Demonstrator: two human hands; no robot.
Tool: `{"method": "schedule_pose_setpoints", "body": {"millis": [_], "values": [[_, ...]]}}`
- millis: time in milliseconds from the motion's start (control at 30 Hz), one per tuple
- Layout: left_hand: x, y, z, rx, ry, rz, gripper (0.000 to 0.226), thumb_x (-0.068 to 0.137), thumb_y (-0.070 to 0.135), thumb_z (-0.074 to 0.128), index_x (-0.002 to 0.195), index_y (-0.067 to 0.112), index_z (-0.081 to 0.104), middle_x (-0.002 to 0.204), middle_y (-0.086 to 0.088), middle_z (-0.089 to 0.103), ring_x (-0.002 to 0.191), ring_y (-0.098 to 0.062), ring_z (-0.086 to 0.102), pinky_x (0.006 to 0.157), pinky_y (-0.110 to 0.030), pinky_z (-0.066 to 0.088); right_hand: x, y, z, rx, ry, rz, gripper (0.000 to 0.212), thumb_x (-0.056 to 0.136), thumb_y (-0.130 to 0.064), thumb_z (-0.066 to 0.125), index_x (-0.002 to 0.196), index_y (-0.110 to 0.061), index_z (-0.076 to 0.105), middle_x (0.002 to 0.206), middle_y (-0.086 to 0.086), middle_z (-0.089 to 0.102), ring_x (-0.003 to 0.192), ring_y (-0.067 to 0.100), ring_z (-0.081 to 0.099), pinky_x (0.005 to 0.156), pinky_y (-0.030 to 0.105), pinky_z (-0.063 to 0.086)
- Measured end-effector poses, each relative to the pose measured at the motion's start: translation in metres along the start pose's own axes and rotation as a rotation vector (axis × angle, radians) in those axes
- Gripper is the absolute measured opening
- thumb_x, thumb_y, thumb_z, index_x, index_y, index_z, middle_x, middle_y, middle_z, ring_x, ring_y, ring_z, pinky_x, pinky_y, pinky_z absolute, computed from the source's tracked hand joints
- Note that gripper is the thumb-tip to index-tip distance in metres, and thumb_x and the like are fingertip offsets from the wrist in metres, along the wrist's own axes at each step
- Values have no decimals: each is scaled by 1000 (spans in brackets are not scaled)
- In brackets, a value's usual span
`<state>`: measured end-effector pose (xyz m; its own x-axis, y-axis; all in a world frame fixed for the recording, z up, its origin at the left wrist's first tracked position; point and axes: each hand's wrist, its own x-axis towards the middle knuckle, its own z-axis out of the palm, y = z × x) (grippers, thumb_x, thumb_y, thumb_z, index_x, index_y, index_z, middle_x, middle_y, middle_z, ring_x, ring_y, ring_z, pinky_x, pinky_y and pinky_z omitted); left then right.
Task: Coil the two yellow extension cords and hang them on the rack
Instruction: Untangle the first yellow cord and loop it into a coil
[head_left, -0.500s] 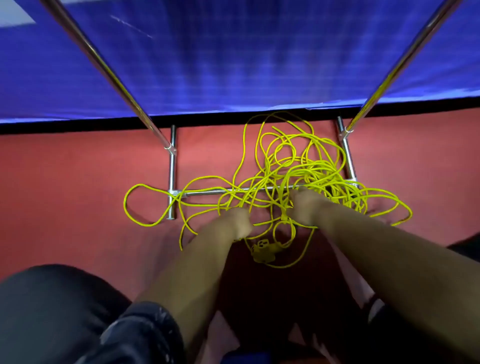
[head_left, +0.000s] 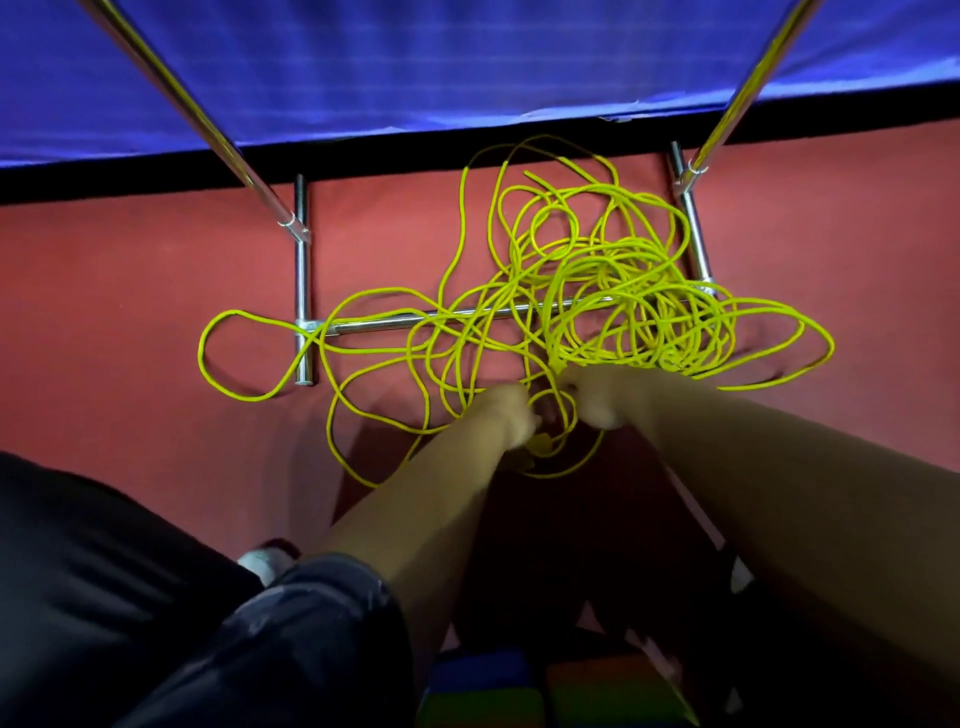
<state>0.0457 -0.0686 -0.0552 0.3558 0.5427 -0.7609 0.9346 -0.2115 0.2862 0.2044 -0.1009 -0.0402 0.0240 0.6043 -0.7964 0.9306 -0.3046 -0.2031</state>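
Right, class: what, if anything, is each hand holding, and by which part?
Both grip the tangled yellow extension cords: the left hand and right hand each close on strands at the tangle's near edge. Blur hides exactly which strands.

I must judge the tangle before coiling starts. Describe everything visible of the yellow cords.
The yellow cords are thin, round, bright, seemingly rubber-jacketed. They lie uncoiled in one loose tangle on the red floor, densest at right, draped across the rack's chrome base bar; one long loop runs past its left foot. The two cannot be told apart. The left hand and right hand grip strands at the near edge.
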Motion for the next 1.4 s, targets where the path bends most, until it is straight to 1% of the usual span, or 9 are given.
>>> {"method": "schedule_pose_setpoints", "body": {"millis": [133, 300, 500, 633, 967, 1067, 1167, 1267, 1400], "values": [[-7, 1, -20, -185, -18, -43, 24, 106, 20, 49, 119, 9, 66, 107, -14, 71, 101, -34, 72, 72, -34, 52, -1, -2, -12, 228, -49, 27, 44, 90, -10, 75, 128, -26, 61, 91, 7, 69, 81, 26, 63, 60, 31, 44], [-23, -6, -42, -745, 44, -131, 16, 110, 23, 44, 116, 30, 57, 90, 10, 59, 68, -12, 65, 70, -33, 57, 2, -11, -22, 479, 51, 14, 39, 93, -2, 67, 124, -23, 60, 81, 6, 67, 62, 21, 59, 58, 31, 44], [-36, -32, -58, -637, 305, -108, 23, 108, 19, 47, 119, 27, 66, 90, 1, 65, 65, -15, 55, 45, -18, 40, -6, -16, -26, 253, 36, 67, 35, 108, -13, 54, 140, -4, 64, 137, 16, 67, 125, 34, 63, 91, 29, 51], [-45, -57, -56, -221, 348, -234, 29, 100, 17, 51, 126, 13, 65, 126, -16, 68, 115, -37, 64, 87, -38, 52, -10, -12, -18, -146, -17, 66, 40, 110, -10, 39, 142, 1, 62, 146, 20, 63, 135, 36, 59, 106, 39, 49], [-53, -72, -22, -27, 251, -346, 56, 95, 22, 56, 147, 6, 42, 150, -20, 39, 138, -42, 45, 114, -51, 40, 24, -19, -5, 302, 177, 45, 74, 99, -17, 54, 168, -27, 28, 172, 10, 29, 159, 36, 25, 124, 38, 26], [-50, -65, -24, -9, 223, -280, 53, 96, 21, 56, 145, 6, 44, 150, -21, 40, 137, -42, 47, 113, -49, 42, 25, -14, -14, 474, 300, 44, 73, 95, -11, 55, 159, -38, 34, 135, 13, 62, 112, 32, 65, 88, 34, 51], [-48, -60, -33, 28, 215, -219, 47, 96, 23, 54, 138, 3, 50, 149, -22, 44, 137, -39, 47, 113, -44, 42, 23, -15, -33, 649, 320, 72, 60, 102, -2, 49, 159, -16, 45, 126, 15, 69, 109, 29, 66, 91, 33, 51], [-55, -44, -50, -57, 271, -150, 37, 98, 18, 54, 131, 1, 57, 138, -20, 56, 128, -37, 56, 100, -38, 47, 6, -24, -44, 836, 488, 46, 55, 95, 4, 46, 142, -19, 65, 101, 12, 73, 80, 25, 61, 56, 30, 43], [-68, -15, -79, -510, 355, -11, 50, 91, 36, 67, 135, 14, 57, 121, -3, 66, 112, -22, 63, 94, -32, 49, -23, -41, -70, 892, 514, -105, 45, 96, 13, 48, 130, -9, 69, 99, 10, 73, 76, 16, 70, 65, 21, 56]]}}
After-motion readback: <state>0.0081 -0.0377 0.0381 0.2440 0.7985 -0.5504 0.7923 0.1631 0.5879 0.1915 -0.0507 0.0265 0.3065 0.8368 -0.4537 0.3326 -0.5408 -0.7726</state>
